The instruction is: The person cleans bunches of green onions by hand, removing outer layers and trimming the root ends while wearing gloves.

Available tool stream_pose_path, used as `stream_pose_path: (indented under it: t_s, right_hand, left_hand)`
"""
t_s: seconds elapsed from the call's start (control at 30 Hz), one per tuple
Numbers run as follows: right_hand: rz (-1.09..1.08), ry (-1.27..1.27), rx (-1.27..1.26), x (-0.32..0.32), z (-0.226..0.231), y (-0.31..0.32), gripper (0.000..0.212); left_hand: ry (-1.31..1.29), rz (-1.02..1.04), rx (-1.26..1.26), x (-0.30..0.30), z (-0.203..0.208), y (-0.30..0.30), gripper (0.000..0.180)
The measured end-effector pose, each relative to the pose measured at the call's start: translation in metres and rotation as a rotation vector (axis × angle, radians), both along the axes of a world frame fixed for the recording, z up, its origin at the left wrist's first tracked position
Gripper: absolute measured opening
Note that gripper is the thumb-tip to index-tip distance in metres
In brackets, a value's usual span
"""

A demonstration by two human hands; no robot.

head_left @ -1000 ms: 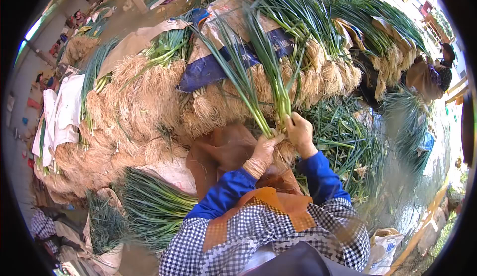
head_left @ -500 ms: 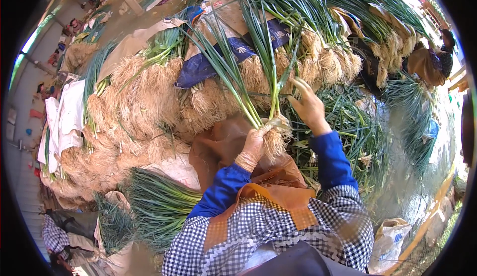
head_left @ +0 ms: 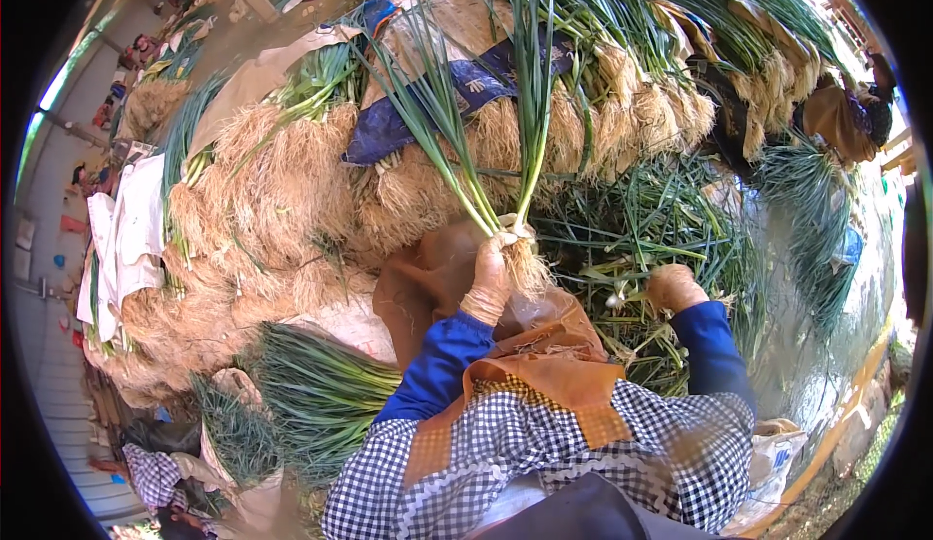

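My left hand (head_left: 489, 278) is closed round the pale lower stems of a few green onions (head_left: 476, 200). Their leaves fan out away from me in two sprays, and their beige roots (head_left: 526, 270) hang beside my fingers, above my lap. Off to the right, my right hand (head_left: 677, 289) is curled low over a heap of loose green leaves and trimmings (head_left: 651, 219). Its fingertips are turned down and partly hidden, so what they hold, if anything, does not show. Pale leaf scraps (head_left: 627, 299) lie right beside that hand.
Bundled onions with thick roots (head_left: 282, 171) are piled ahead and to the left, partly under a blue-and-tan sack (head_left: 428, 103). A green onion bundle (head_left: 321, 394) lies by my left elbow. An orange-brown apron (head_left: 544, 326) covers my lap. Another person (head_left: 160, 472) is at lower left.
My right hand has moved from beside the onion leaves down and right to the heap, its spread fingers now curled. My left hand keeps its hold, with the onions slightly more to the left.
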State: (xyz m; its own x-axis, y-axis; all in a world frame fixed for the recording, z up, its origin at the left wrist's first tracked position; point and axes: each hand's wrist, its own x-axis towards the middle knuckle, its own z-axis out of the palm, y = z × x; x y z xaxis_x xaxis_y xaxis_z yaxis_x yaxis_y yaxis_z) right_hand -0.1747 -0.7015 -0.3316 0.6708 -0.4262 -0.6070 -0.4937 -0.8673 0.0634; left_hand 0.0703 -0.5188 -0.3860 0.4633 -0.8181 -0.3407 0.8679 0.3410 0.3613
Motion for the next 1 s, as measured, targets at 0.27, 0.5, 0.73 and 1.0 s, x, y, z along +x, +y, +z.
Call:
stream_pose_path:
  t_s: [0.27,0.5,0.73,1.0]
  right_hand:
    - [0.004,-1.094,0.43,0.141,0.003,0.06,0.029]
    - [0.243,-0.239,0.66,0.087,-0.028,0.019,0.039]
    - [-0.434,-0.655,0.428,0.197,-0.092,-0.013,0.053]
    - [-0.474,-1.088,1.439,0.192,0.009,0.018,0.029]
  left_hand:
    - [-0.279,-0.013,0.045,-0.011,0.009,-0.002,0.043]
    - [-0.035,-0.048,-0.228,0.06,0.021,0.027,0.037]
    - [-0.23,-0.095,-0.232,0.042,0.058,0.033,0.03]
    - [-0.015,-0.178,-0.059,0.015,0.043,0.049,0.026]
